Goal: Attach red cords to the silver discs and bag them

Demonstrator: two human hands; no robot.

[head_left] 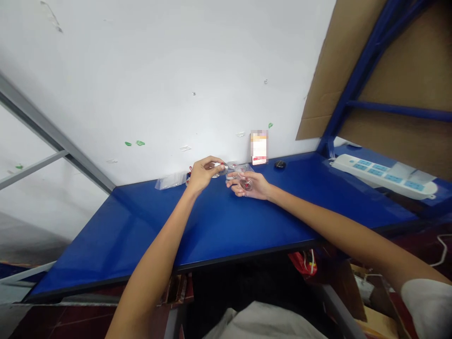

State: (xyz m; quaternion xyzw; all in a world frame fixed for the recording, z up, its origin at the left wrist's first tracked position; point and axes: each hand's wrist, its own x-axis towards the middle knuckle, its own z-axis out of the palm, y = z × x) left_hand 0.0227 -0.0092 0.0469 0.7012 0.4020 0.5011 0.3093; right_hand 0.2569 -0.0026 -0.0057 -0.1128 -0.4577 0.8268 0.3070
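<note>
My left hand (204, 173) is closed, with thumb and fingers pinching a small round silvery piece (225, 168) above the blue table. Just to the right, my right hand (254, 185) is turned partly upward, its fingers curled round a small clear round piece with red inside (246, 184). The two hands are close together but apart. Behind them lie several small clear pieces (235, 165), some with red in them, partly hidden by the fingers. Beside my left wrist is a small red thing (190, 169), mostly covered by the hand.
Clear plastic bags (171, 181) lie at the table's back left. A small white and red box (259, 148) stands against the wall, near a black object (280, 164). A white power strip (383, 176) sits at the right, by the blue frame (341, 106). The blue table (226, 226) ends in a dark front edge.
</note>
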